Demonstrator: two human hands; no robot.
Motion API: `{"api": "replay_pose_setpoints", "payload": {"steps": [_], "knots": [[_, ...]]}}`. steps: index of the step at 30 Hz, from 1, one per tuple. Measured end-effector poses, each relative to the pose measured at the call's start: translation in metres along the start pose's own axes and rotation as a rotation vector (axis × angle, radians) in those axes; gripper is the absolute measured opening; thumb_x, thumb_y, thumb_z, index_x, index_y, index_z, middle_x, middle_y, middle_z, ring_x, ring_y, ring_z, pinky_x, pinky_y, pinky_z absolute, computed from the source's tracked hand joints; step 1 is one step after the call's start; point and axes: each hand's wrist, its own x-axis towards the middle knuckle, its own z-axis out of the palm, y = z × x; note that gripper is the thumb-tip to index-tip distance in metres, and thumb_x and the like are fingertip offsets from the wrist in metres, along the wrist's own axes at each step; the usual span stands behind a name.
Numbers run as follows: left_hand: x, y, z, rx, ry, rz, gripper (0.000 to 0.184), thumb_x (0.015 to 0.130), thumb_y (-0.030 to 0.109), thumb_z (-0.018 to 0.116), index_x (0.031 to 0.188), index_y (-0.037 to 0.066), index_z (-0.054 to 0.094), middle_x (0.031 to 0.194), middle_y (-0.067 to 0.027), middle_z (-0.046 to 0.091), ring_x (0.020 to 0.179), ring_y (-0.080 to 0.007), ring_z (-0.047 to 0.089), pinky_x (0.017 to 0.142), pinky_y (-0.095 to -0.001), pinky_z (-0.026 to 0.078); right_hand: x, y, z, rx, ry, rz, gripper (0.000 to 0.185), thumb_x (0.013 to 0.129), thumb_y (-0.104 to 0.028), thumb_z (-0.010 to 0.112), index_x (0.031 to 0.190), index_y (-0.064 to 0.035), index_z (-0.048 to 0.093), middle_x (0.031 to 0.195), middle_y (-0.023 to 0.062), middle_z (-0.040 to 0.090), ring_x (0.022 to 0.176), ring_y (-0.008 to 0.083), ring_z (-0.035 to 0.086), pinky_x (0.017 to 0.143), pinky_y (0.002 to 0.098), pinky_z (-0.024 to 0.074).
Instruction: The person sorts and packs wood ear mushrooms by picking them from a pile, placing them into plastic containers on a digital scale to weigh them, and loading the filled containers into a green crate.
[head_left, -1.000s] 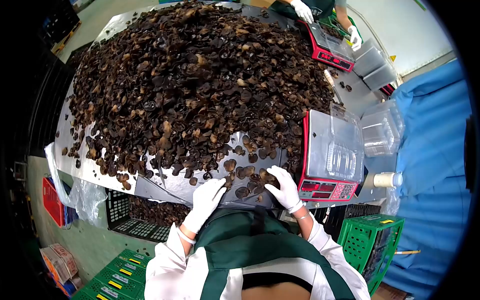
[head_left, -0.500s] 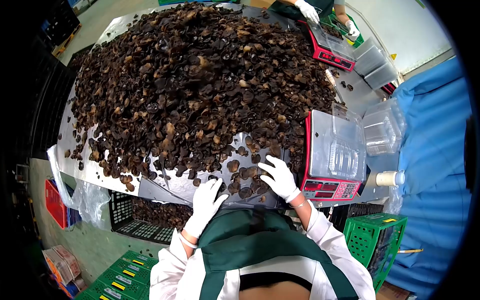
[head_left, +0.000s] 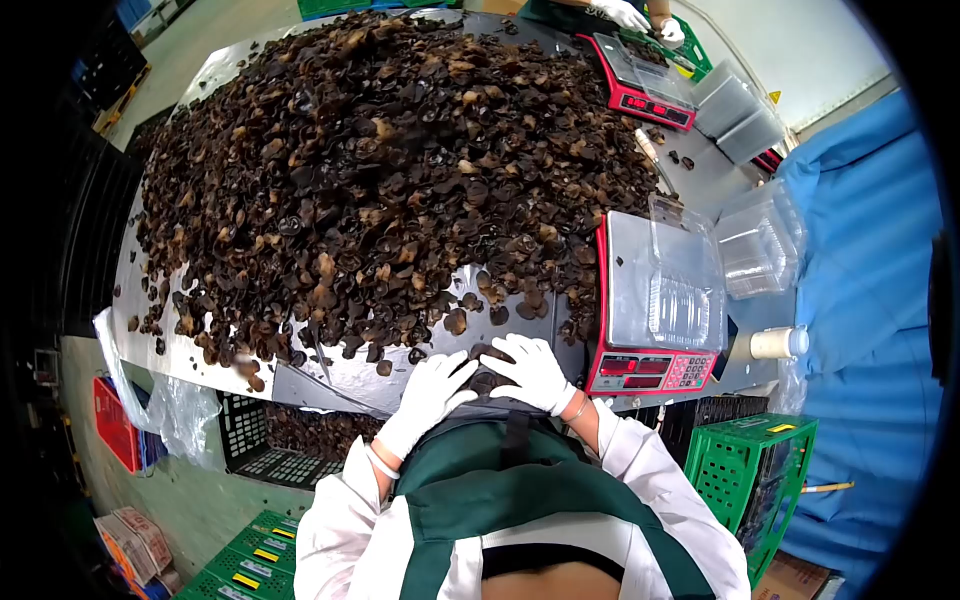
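Observation:
A large heap of dark brown wood ear mushrooms [head_left: 400, 180] covers most of the metal table. At the table's near edge, a small cluster of wood ear mushrooms [head_left: 487, 378] lies between my two white-gloved hands. My left hand [head_left: 432, 398] is on the left side of this cluster, fingers stretched toward it. My right hand [head_left: 535, 375] reaches over its right side with fingers extended and apart. The gloves hide part of the cluster. Several loose pieces lie just beyond my fingers. Neither hand is closed on a piece that I can see.
A red scale [head_left: 655, 365] with a clear plastic box [head_left: 685, 300] on it stands at my right. Stacked clear boxes [head_left: 760, 240] are beside it. A co-worker's gloved hand [head_left: 622, 14] is near another scale [head_left: 650, 105]. A black crate [head_left: 250, 430] sits below the table's edge.
Both hands have come closer together and nearer the table edge, drawing loose wood ear mushrooms into a cluster between them. The co-worker's hands have shifted slightly.

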Motion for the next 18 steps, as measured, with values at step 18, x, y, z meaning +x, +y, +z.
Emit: {"api": "replay_pose_setpoints", "payload": {"steps": [18], "knots": [[0.051, 0.028, -0.040, -1.983, 0.477, -0.731, 0.054, 0.097, 0.046, 0.043, 0.128, 0.002, 0.048, 0.115, -0.0108, 0.061, 0.102, -0.0207, 0.060, 0.084, -0.0369, 0.055, 0.026, 0.010, -0.020, 2.561, 0.280, 0.603, 0.056, 0.096, -0.050, 0.040, 0.136, -0.0095, 0.041, 0.120, 0.0099, 0.058, 0.101, 0.0245, 0.061, 0.075, 0.0406, 0.0556]]}}
